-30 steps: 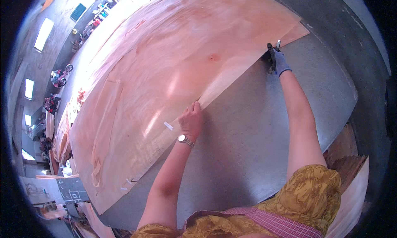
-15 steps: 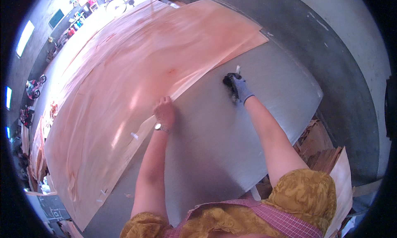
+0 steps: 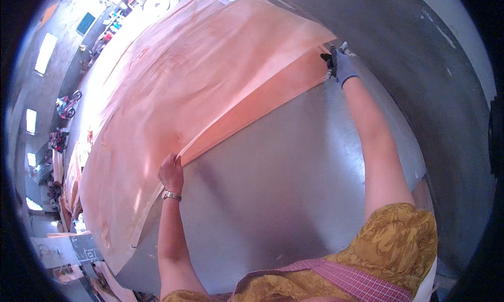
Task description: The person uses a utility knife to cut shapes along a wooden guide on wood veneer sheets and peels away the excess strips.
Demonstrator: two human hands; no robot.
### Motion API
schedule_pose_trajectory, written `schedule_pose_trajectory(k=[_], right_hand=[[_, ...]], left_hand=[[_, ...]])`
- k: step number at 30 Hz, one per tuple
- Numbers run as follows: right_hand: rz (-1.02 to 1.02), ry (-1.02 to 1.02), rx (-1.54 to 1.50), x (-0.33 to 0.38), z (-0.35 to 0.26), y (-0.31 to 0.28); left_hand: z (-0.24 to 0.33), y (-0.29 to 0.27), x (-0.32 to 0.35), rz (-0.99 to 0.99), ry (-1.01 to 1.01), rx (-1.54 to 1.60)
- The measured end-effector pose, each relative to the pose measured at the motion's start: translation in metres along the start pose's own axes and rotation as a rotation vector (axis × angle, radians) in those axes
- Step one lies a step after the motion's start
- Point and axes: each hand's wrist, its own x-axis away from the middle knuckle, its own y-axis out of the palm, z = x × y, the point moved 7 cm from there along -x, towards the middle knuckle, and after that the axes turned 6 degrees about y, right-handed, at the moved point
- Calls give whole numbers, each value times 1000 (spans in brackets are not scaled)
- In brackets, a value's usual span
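Observation:
A large, thin pinkish-orange wood veneer sheet [image 3: 226, 65] spreads over a smooth grey surface [image 3: 273, 160]. My bare left hand [image 3: 172, 173], with a watch [image 3: 171, 195] on its wrist, pinches the sheet's near edge and holds it slightly raised. Under that edge a second veneer layer [image 3: 262, 100] shows as a long wedge. My right hand [image 3: 338, 64], in a blue-grey glove with dark fingers, is closed at the far right corner of the sheets. Something small and whitish pokes out by its fingers; what it grips is not clear.
Dark grey floor [image 3: 388, 44] curves round the far right side. Bicycles [image 3: 68, 103] and clutter stand along the left wall. At the lower left is a grey box-like piece [image 3: 86, 248] with white markings. Veneer scraps [image 3: 420, 193] show at the right.
My left hand has moved left and nearer, drawing back the top sheet's edge and baring more of the layer beneath. My right hand has moved far right, from the grey surface to the sheets' corner.

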Motion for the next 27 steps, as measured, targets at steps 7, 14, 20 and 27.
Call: schedule_pose_trajectory(k=[7,14,20,27], right_hand=[[-57,56,74,-73,-1,35],[-28,-88,74,-137,-43,34],[144,-301,413,-143,-88,14],[141,-428,371,-120,-147,-9]], left_hand=[[-6,-13,12,25,-69,3],[-5,-10,28,6,-5,-8],[2,-6,34,102,123,-72],[14,-18,43,162,186,-117]])
